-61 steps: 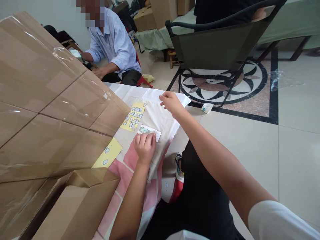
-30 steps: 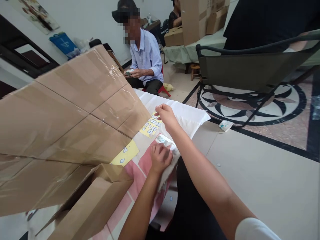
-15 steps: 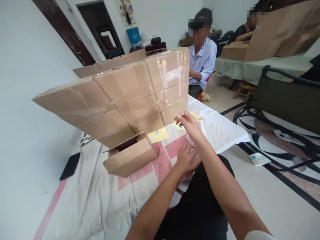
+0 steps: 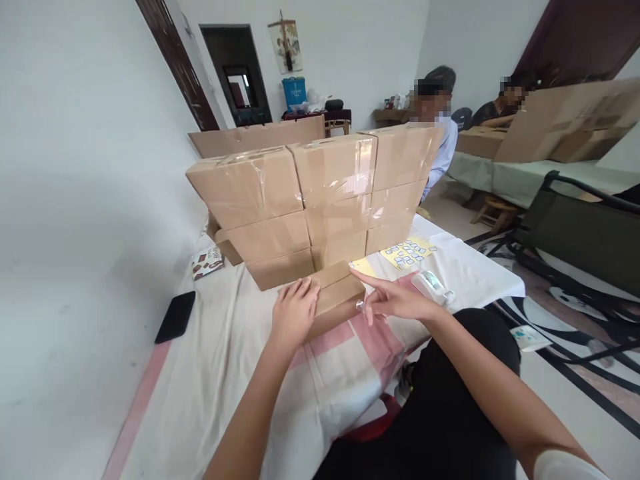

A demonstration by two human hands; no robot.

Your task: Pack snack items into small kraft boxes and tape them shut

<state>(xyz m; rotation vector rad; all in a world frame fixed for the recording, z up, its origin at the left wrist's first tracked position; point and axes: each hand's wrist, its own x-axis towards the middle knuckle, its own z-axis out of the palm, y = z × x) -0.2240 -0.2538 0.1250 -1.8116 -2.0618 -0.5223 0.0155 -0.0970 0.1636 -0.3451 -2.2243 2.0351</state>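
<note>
Cloth-covered bench point(image 4: 200, 387), head view, is carrying the stacked boxes point(image 4: 330, 180) and, before them, the carton point(image 4: 337, 297), its earlier gaping top now lying covered. Left hand point(image 4: 297, 307) is resting flattened on it; right hand point(image 4: 395, 300) is extending its index finger at the corner, others curled, contents unclear.

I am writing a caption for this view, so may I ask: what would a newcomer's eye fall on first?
Probably the wall of taped cardboard boxes standing across the table. Just in front of it, the left grip rests on a small carton, with the right grip at its right end. Beyond, to the right, lies a yellow sheet bearing small blue-edged shapes.
</note>
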